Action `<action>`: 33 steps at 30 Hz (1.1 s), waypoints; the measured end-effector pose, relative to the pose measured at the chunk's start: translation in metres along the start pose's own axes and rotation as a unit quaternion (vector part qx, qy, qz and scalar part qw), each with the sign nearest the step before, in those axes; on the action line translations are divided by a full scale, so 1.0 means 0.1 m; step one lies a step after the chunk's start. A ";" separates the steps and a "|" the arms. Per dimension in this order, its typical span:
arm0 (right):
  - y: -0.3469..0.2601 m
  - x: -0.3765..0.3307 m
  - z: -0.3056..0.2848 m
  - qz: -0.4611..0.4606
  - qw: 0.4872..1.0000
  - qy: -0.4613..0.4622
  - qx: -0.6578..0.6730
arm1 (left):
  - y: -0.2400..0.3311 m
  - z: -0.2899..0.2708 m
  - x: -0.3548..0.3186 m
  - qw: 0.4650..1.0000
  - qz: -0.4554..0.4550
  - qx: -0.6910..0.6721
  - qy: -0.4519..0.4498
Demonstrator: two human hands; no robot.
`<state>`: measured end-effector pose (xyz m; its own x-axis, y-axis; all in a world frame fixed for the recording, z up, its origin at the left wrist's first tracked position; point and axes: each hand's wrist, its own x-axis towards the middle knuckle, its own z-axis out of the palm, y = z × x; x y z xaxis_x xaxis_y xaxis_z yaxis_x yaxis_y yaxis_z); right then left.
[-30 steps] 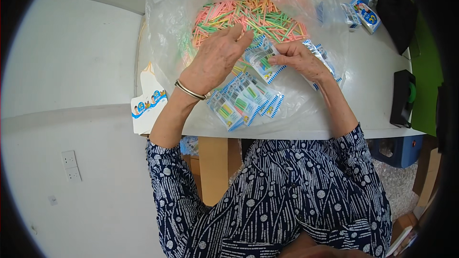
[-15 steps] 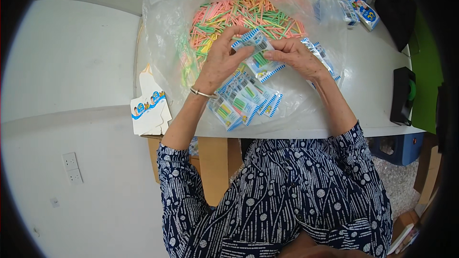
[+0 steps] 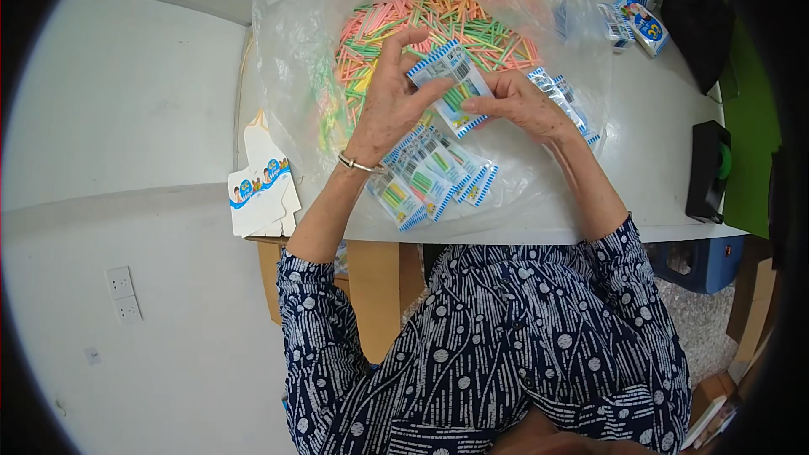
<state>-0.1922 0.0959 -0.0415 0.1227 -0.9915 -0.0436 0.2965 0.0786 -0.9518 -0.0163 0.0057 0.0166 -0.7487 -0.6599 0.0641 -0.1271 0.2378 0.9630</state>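
Over the near part of the heap I hold a small clear packet [image 3: 458, 93] with blue-striped ends and green sticks showing inside. My right hand [image 3: 527, 108] pinches its lower right edge, thumb on top. The thumb of my left hand [image 3: 389, 105] lies across the packet's left side while the index finger is lifted off it; the other fingers are partly hidden. Below my hands, several similar filled packets [image 3: 434, 173] lie overlapping on the plastic. More striped packets [image 3: 563, 97] rest beside my right wrist, partly covered by it.
A heap of pink, green, yellow and orange sticks [image 3: 421, 21] lies in a large clear plastic bag [image 3: 291, 42] on the white table [image 3: 649, 109]. Folded white cartons [image 3: 263, 185] stand at the left edge. Small blue-and-white boxes [image 3: 645, 24] and a black tape dispenser [image 3: 708, 170] are at right.
My left index finger has lifted away from the packet's top edge. The packet has turned slightly and sits a little lower, with my right hand still on it.
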 end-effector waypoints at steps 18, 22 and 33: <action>0.04 0.00 -0.05 0.013 0.999 -0.027 -0.038 | 0.05 -0.06 0.06 0.998 0.046 -0.017 0.048; 0.03 0.00 -0.03 0.015 0.998 -0.030 -0.044 | -0.01 -0.13 0.07 0.986 0.105 0.127 -0.010; 0.04 0.02 -0.02 0.011 1.000 -0.007 -0.010 | -0.01 0.00 -0.05 0.997 -0.064 -0.036 0.021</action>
<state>-0.1922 0.0944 -0.0462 0.1426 -0.9879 -0.0607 0.2749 0.0985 -0.9564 -0.0121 0.0089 0.0153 -0.7015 -0.7108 -0.0513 -0.1715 0.0985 0.9803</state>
